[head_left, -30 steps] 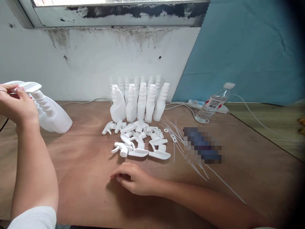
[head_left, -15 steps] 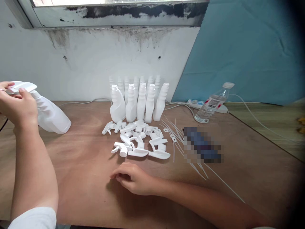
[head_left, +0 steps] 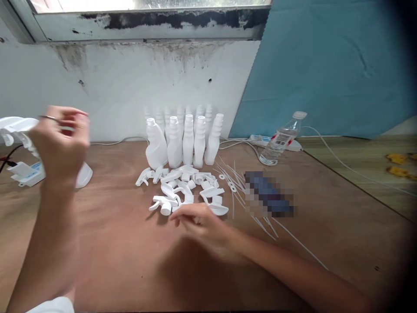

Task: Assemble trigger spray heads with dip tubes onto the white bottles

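Note:
My left hand (head_left: pixel 61 148) is raised at the left, blurred, with its fingers curled in and nothing visible in them. A white spray bottle (head_left: pixel 84 176) is partly hidden behind that hand and wrist, its trigger head (head_left: pixel 16 126) showing to the left. It appears to stand on the table, leaning left in this view. My right hand (head_left: pixel 200 224) hovers at the near edge of a pile of white trigger sprayer heads (head_left: pixel 177 174). Its fingers are loosely bent and apart, with nothing seen in them, and they partly cover one head. Several white bottles without heads (head_left: pixel 174 148) stand upright behind the pile.
Thin white tubes (head_left: pixel 239 193) lie right of the pile, beside a pixelated dark object (head_left: pixel 269 195). A water bottle (head_left: pixel 280 141) stands near a power strip (head_left: pixel 295 145) at the back right. A white plug block (head_left: pixel 28 174) with cable is at the left.
My left hand has let go of the spray bottle and moved right and in front of it. My right hand has moved up and right to the sprayer heads. The view has shifted slightly.

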{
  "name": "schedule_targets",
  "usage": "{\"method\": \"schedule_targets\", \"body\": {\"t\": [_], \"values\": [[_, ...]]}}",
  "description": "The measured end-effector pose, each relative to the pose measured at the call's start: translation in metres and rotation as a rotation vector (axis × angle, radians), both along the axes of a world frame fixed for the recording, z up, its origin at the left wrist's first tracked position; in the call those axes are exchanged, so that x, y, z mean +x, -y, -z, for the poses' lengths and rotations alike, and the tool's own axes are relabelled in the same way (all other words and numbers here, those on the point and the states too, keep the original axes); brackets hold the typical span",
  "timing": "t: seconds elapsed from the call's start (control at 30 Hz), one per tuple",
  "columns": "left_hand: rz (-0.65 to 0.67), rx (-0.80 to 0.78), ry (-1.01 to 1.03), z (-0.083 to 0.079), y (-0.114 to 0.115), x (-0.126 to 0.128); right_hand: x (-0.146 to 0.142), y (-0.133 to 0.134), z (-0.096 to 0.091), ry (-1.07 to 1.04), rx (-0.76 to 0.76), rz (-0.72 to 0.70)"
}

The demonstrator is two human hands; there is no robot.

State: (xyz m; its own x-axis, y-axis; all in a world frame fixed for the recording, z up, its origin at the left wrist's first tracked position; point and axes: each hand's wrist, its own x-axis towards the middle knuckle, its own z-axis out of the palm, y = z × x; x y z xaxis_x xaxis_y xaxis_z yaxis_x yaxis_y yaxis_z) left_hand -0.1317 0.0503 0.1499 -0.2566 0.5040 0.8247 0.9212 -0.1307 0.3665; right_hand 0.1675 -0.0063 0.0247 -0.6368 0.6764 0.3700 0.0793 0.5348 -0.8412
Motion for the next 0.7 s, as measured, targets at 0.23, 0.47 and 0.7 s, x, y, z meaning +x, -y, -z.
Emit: {"method": "schedule_targets", "body": {"t": [0.23, 0.47, 0.7], "values": [[0.676, -0.706, -0.177, 0.091, 0.008, 0.095, 0.105, -0.066, -0.001, 0.412, 0.110, 0.600], [0.716, -0.729, -0.337, 0.126, 0.014, 0.092, 0.160, -0.080, 0.015, 0.758, 0.147, 0.510], [0.714, -0.794, -0.370, 0.134, 0.012, 0.089, 0.155, -0.088, 0.031, 0.713, 0.209, 0.573]]}}
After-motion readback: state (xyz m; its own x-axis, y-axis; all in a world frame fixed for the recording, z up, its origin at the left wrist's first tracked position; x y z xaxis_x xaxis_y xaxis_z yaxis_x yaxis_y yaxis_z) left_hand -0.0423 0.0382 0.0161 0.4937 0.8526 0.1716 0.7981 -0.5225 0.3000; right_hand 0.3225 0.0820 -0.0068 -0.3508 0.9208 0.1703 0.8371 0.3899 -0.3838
